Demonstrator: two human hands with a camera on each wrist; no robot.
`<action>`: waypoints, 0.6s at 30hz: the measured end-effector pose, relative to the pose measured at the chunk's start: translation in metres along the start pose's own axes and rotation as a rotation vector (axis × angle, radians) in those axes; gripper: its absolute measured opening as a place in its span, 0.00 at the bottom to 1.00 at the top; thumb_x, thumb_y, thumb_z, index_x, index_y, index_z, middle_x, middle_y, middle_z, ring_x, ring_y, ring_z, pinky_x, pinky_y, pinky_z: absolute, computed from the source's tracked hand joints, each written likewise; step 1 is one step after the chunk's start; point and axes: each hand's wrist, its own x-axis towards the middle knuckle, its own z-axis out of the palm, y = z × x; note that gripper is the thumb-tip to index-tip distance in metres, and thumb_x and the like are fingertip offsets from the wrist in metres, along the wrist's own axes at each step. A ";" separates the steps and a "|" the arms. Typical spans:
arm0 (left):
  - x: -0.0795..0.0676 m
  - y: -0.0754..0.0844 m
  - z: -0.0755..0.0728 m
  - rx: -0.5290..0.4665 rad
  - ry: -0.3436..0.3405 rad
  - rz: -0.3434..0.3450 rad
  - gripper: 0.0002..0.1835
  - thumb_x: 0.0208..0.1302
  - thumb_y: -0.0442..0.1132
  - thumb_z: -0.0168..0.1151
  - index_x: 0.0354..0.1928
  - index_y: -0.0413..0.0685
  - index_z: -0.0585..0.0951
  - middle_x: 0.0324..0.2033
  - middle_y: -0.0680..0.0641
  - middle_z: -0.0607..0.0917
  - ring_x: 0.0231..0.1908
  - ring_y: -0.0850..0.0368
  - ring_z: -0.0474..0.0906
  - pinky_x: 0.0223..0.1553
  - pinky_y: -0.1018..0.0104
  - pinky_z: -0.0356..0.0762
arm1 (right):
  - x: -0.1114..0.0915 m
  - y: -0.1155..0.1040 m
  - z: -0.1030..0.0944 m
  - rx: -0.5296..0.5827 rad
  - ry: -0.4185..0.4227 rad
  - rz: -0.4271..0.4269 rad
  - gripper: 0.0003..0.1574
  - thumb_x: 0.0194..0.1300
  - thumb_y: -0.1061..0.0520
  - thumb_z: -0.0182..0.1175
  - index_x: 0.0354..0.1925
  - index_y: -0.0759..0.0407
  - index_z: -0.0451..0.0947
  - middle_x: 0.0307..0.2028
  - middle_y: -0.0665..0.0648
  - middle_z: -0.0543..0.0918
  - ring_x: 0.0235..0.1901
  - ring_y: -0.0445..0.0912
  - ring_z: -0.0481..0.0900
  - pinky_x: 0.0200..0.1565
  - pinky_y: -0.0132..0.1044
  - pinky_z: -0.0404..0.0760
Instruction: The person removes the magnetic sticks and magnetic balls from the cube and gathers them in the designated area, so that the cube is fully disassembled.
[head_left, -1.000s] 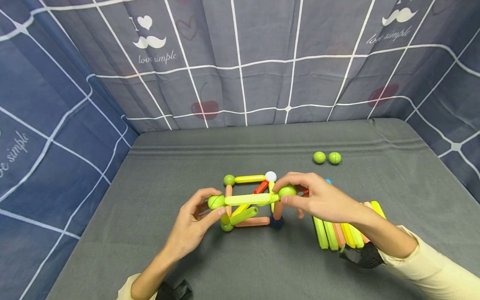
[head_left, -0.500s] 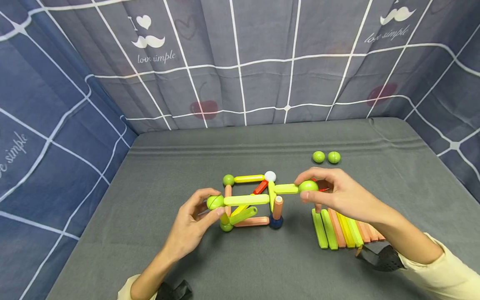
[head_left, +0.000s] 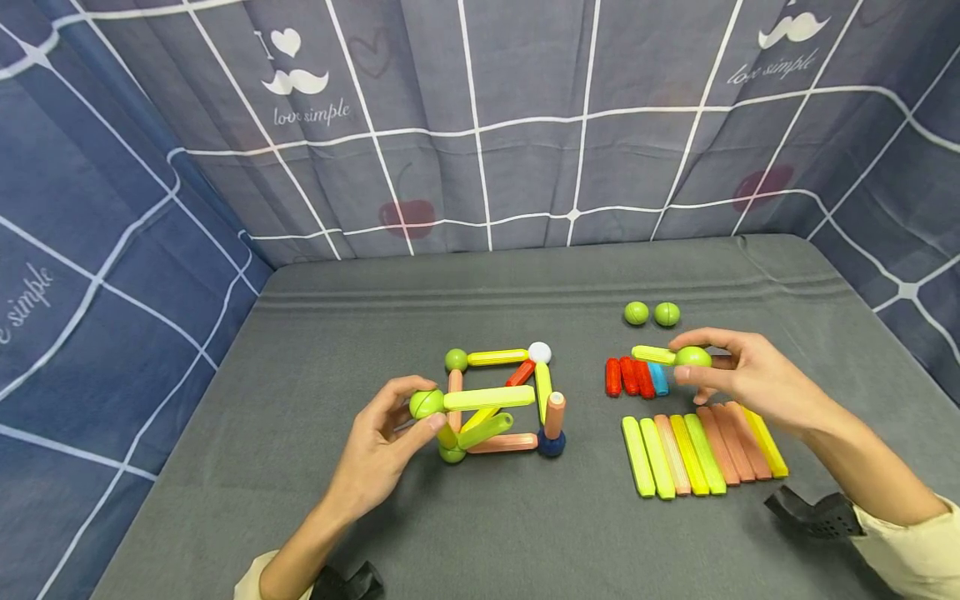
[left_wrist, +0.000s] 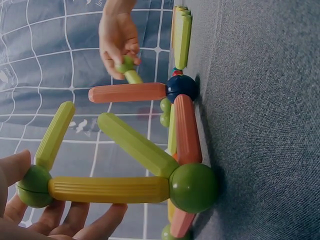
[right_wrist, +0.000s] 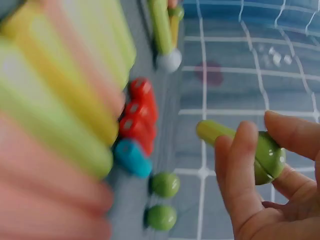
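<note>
My left hand [head_left: 375, 446] pinches a green ball [head_left: 426, 404] at the top corner of a ball-and-stick toy frame. From that ball a yellow-green rod [head_left: 489, 398] reaches right, its far end free; a yellow rod [left_wrist: 110, 189] joins it to a lower green ball [left_wrist: 194, 187]. A slanting green rod [left_wrist: 135, 142] rises from the lower ball. On the frame's right, an orange rod [head_left: 554, 415] stands upright on a dark blue ball [head_left: 552, 442]. Away to the right, my right hand [head_left: 750, 379] holds another green ball [head_left: 692, 357] in its fingertips, a yellow-green rod [head_left: 652, 354] sticking out leftward.
A white ball [head_left: 539, 353] forms the frame's back right corner. Short red rods [head_left: 630, 377] and a blue rod [head_left: 658, 379] lie below the right hand, behind a row of several long rods [head_left: 701, 454]. Two loose green balls [head_left: 651, 314] sit farther back. A curtain [head_left: 525, 125] hangs behind.
My right hand has moved right, carrying its green ball and rod away from the frame and past the short red rods. The left hand has stayed nearly still on its ball.
</note>
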 end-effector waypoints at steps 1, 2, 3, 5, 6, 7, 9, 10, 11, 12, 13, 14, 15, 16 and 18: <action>0.000 0.000 0.000 0.000 0.000 0.000 0.17 0.66 0.25 0.61 0.55 0.40 0.74 0.47 0.39 0.76 0.46 0.52 0.80 0.41 0.63 0.83 | 0.001 0.004 -0.002 -0.020 0.011 0.018 0.23 0.68 0.57 0.64 0.58 0.64 0.73 0.40 0.61 0.85 0.28 0.55 0.82 0.30 0.42 0.81; 0.000 0.000 0.000 -0.001 0.000 0.000 0.17 0.66 0.25 0.61 0.56 0.40 0.74 0.47 0.39 0.76 0.46 0.52 0.80 0.41 0.63 0.83 | 0.002 0.008 -0.004 -0.042 0.019 0.035 0.24 0.68 0.56 0.65 0.58 0.64 0.73 0.40 0.62 0.85 0.28 0.54 0.82 0.29 0.42 0.81; 0.000 0.000 0.000 -0.004 0.000 0.001 0.17 0.66 0.25 0.61 0.56 0.39 0.74 0.47 0.39 0.76 0.46 0.52 0.80 0.41 0.63 0.83 | 0.004 0.011 -0.006 -0.069 0.024 0.048 0.25 0.68 0.56 0.65 0.59 0.65 0.73 0.40 0.63 0.85 0.28 0.54 0.82 0.29 0.42 0.80; 0.000 0.000 0.000 -0.007 0.000 0.002 0.17 0.66 0.25 0.61 0.56 0.39 0.74 0.47 0.38 0.76 0.46 0.52 0.80 0.41 0.63 0.83 | 0.006 0.017 -0.009 -0.123 0.030 0.069 0.28 0.68 0.54 0.65 0.59 0.67 0.72 0.39 0.64 0.84 0.28 0.52 0.82 0.28 0.41 0.80; 0.000 0.000 0.000 -0.010 -0.001 0.002 0.17 0.66 0.25 0.61 0.56 0.39 0.74 0.47 0.38 0.76 0.46 0.52 0.80 0.41 0.63 0.83 | 0.007 0.019 -0.010 -0.145 0.029 0.078 0.29 0.67 0.54 0.65 0.60 0.68 0.72 0.38 0.63 0.84 0.27 0.51 0.82 0.28 0.40 0.79; 0.000 0.000 0.000 -0.011 -0.002 0.003 0.17 0.66 0.25 0.61 0.56 0.39 0.74 0.47 0.38 0.76 0.46 0.52 0.80 0.41 0.63 0.83 | 0.008 0.021 -0.010 -0.156 0.025 0.089 0.30 0.67 0.54 0.65 0.60 0.69 0.71 0.37 0.63 0.84 0.27 0.51 0.82 0.28 0.40 0.79; 0.000 0.000 0.000 -0.014 -0.005 0.003 0.17 0.66 0.25 0.61 0.56 0.39 0.74 0.47 0.38 0.75 0.46 0.52 0.80 0.41 0.63 0.83 | 0.010 0.025 -0.011 -0.180 0.011 0.105 0.31 0.67 0.54 0.65 0.61 0.71 0.70 0.33 0.61 0.83 0.26 0.50 0.82 0.28 0.39 0.79; 0.000 0.000 0.000 -0.014 -0.006 0.003 0.17 0.66 0.25 0.61 0.56 0.39 0.74 0.47 0.38 0.75 0.46 0.51 0.80 0.41 0.62 0.83 | 0.011 0.027 -0.011 -0.190 0.001 0.112 0.32 0.67 0.55 0.65 0.61 0.72 0.70 0.31 0.61 0.83 0.25 0.49 0.81 0.26 0.39 0.78; 0.000 0.000 0.000 -0.013 -0.007 0.003 0.17 0.66 0.25 0.61 0.56 0.39 0.74 0.48 0.38 0.75 0.46 0.51 0.80 0.41 0.62 0.83 | 0.011 0.028 -0.011 -0.198 -0.009 0.111 0.32 0.67 0.55 0.65 0.61 0.73 0.70 0.31 0.61 0.83 0.25 0.49 0.81 0.26 0.39 0.79; 0.000 0.000 -0.001 -0.013 -0.007 0.001 0.17 0.66 0.25 0.61 0.56 0.39 0.74 0.48 0.38 0.76 0.46 0.51 0.80 0.41 0.62 0.83 | 0.012 0.029 -0.010 -0.206 -0.016 0.112 0.32 0.66 0.55 0.66 0.61 0.73 0.70 0.33 0.61 0.83 0.24 0.49 0.81 0.26 0.39 0.79; -0.001 0.000 -0.001 -0.013 -0.007 -0.001 0.17 0.66 0.25 0.61 0.56 0.39 0.74 0.48 0.38 0.76 0.46 0.51 0.80 0.42 0.62 0.83 | 0.013 0.030 -0.010 -0.215 -0.021 0.109 0.32 0.66 0.55 0.66 0.60 0.74 0.71 0.35 0.63 0.82 0.24 0.49 0.81 0.26 0.39 0.80; -0.001 0.000 -0.001 -0.012 -0.007 -0.004 0.17 0.66 0.25 0.61 0.56 0.40 0.74 0.48 0.38 0.76 0.46 0.50 0.80 0.42 0.62 0.83 | 0.013 0.030 -0.010 -0.225 -0.024 0.104 0.32 0.65 0.55 0.66 0.60 0.74 0.71 0.38 0.64 0.82 0.23 0.49 0.81 0.26 0.39 0.80; -0.001 0.000 -0.001 -0.013 -0.007 -0.007 0.17 0.66 0.25 0.61 0.56 0.40 0.74 0.48 0.38 0.76 0.46 0.50 0.80 0.42 0.62 0.83 | 0.014 0.031 -0.010 -0.237 -0.026 0.099 0.32 0.65 0.55 0.67 0.59 0.74 0.72 0.41 0.66 0.81 0.23 0.49 0.81 0.26 0.40 0.80; -0.001 0.000 -0.001 -0.012 -0.007 -0.009 0.17 0.66 0.25 0.61 0.56 0.39 0.74 0.49 0.39 0.76 0.47 0.50 0.80 0.42 0.62 0.83 | 0.014 0.031 -0.009 -0.249 -0.026 0.093 0.31 0.64 0.55 0.67 0.58 0.73 0.73 0.45 0.68 0.79 0.23 0.49 0.81 0.27 0.39 0.80; -0.001 0.000 -0.001 -0.012 -0.007 -0.012 0.17 0.66 0.25 0.61 0.56 0.39 0.74 0.49 0.39 0.76 0.47 0.50 0.80 0.43 0.62 0.83 | 0.015 0.030 -0.009 -0.271 -0.025 0.084 0.31 0.64 0.54 0.68 0.57 0.73 0.75 0.50 0.69 0.76 0.23 0.48 0.81 0.28 0.39 0.81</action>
